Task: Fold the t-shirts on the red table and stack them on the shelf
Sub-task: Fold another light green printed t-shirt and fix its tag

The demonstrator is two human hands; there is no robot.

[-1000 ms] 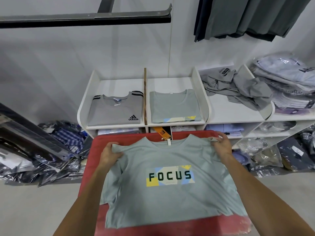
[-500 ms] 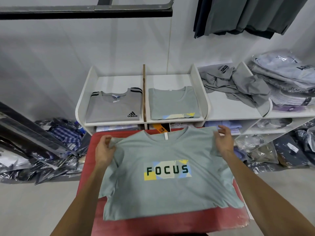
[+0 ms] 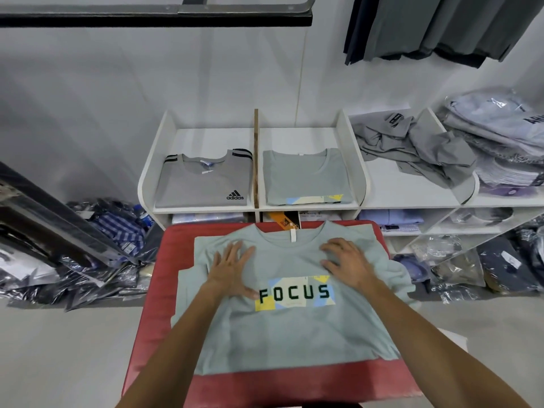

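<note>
A pale green t-shirt [image 3: 294, 334] printed FOCUS lies face up and spread flat on the red table [image 3: 159, 290], collar toward the shelf. My left hand [image 3: 232, 267] lies flat on its chest, fingers straight and spread, left of the print. My right hand [image 3: 346, 262] presses the cloth on the right of the chest with the fingers slightly bent. On the white shelf [image 3: 350, 160] behind the table lie a folded grey adidas t-shirt [image 3: 203, 184] in the left bay and a folded green t-shirt [image 3: 306, 176] in the middle bay.
A heap of unfolded grey shirts [image 3: 412, 148] fills the right bay, with bagged garments [image 3: 500, 125] stacked beside it. Plastic-wrapped clothes [image 3: 97, 248] pile on the floor left and right of the table. Dark garments [image 3: 441, 25] hang above; a black rail [image 3: 147, 17] crosses overhead.
Both hands let go of the shirt's shoulders and moved inward onto its chest. The shirt, held up by the shoulders before, now lies flat on the table.
</note>
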